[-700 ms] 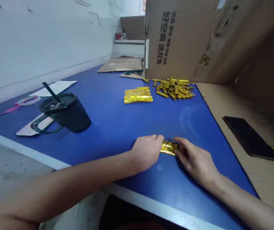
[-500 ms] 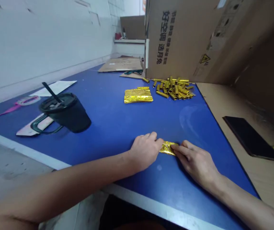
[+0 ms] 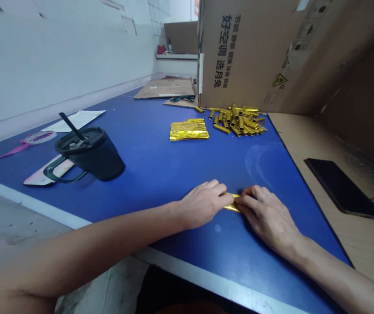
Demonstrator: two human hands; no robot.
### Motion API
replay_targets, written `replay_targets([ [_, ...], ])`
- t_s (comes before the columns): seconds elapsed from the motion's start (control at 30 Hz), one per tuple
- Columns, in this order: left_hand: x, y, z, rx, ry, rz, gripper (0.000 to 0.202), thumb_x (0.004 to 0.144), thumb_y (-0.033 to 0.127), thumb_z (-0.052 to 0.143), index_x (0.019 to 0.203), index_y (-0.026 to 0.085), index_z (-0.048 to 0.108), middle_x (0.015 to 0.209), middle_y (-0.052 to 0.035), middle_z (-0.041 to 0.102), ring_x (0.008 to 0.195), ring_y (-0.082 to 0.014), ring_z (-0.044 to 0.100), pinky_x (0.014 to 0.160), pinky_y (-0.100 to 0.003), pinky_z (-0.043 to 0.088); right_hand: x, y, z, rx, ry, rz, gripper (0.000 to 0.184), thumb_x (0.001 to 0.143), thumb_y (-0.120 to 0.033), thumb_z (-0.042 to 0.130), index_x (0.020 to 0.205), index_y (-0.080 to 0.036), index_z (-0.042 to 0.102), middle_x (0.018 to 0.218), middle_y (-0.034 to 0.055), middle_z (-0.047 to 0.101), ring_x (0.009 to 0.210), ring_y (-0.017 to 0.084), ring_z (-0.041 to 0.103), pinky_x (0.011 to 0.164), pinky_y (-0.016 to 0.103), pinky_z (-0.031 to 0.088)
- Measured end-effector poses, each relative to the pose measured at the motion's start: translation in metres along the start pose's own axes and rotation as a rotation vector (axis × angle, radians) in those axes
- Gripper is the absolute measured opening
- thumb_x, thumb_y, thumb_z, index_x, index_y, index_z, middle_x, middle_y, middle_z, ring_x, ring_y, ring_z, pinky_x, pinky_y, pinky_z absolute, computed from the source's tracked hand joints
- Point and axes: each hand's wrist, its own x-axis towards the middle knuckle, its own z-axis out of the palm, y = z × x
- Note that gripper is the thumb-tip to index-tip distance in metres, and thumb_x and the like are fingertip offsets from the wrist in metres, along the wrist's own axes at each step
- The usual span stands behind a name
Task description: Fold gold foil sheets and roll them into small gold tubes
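A small sheet of gold foil paper [image 3: 231, 208] lies on the blue tabletop, mostly covered by my fingers. My left hand [image 3: 205, 201] presses on its left part with curled fingers, the thumb side near the middle of the foil. From the other side my right hand [image 3: 265, 212] pinches the foil's right part, its fingertips almost meeting the left ones. A flat stack of gold foil sheets [image 3: 189, 131] lies farther back. Behind and to its right is a pile of gold foil tubes [image 3: 237, 120].
A dark lidded mug [image 3: 92, 152] with a straw stands at the left. Near it lie a phone-like pink object [image 3: 38, 176], a tape roll [image 3: 39, 138] and white paper [image 3: 79, 120]. A black phone [image 3: 344, 187] rests on cardboard at right. A large carton [image 3: 249, 52] stands behind.
My left hand has slid slightly right along the foil, toward the right fingertips. My right fingers have curled in more, and less of the foil shows between the hands.
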Motion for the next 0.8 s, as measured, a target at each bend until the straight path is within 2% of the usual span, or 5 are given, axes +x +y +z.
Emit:
replay_targets([
  [0.1,-0.003,-0.001,-0.002,0.026,-0.029,0.069,0.017,0.083,0.014,0.040,0.090,0.015,0.055,0.087,-0.0052,0.051,0.082,-0.0176,0.044,0.072,-0.027,0.039,0.000,0.002,0.000,0.016,0.005,-0.004,0.017,0.085,-0.024,0.043,0.086,-0.023,0.061,0.082,0.0050,0.053,0.074,0.017,0.046,0.062,0.030,0.037],
  [0.23,-0.010,0.003,-0.003,0.031,-0.017,0.061,0.022,0.084,0.019,0.040,0.100,0.012,0.053,0.091,-0.0073,0.053,0.085,-0.0198,0.044,0.073,-0.030,0.039,0.000,0.002,-0.001,0.003,-0.001,-0.037,0.019,0.085,-0.024,0.043,0.083,-0.023,0.062,0.083,0.0055,0.054,0.074,0.017,0.047,0.062,0.030,0.037],
  [0.4,-0.015,0.009,-0.001,0.045,-0.005,0.070,0.022,0.085,0.017,0.039,0.102,0.013,0.053,0.091,-0.0067,0.054,0.086,-0.0203,0.045,0.072,-0.031,0.038,-0.003,-0.001,-0.008,-0.025,-0.028,-0.091,0.024,0.086,-0.024,0.039,0.087,-0.022,0.062,0.086,0.0069,0.055,0.075,0.018,0.048,0.063,0.031,0.039],
  [0.57,-0.016,0.010,0.002,0.044,0.026,0.056,0.020,0.085,0.017,0.040,0.100,0.014,0.054,0.089,-0.0058,0.055,0.084,-0.0196,0.045,0.071,-0.030,0.038,-0.007,-0.003,-0.012,-0.058,-0.057,-0.126,0.025,0.083,-0.034,0.044,0.095,-0.022,0.062,0.092,0.0081,0.056,0.080,0.020,0.050,0.069,0.035,0.041],
  [0.8,-0.015,0.008,0.007,0.050,0.092,0.055,0.020,0.086,0.016,0.037,0.096,0.012,0.053,0.083,-0.0060,0.056,0.079,-0.0188,0.046,0.069,-0.030,0.037,-0.007,0.002,-0.005,0.006,0.036,-0.151,0.027,0.087,-0.030,0.040,0.095,-0.020,0.064,0.089,0.0084,0.059,0.077,0.018,0.051,0.067,0.031,0.041],
])
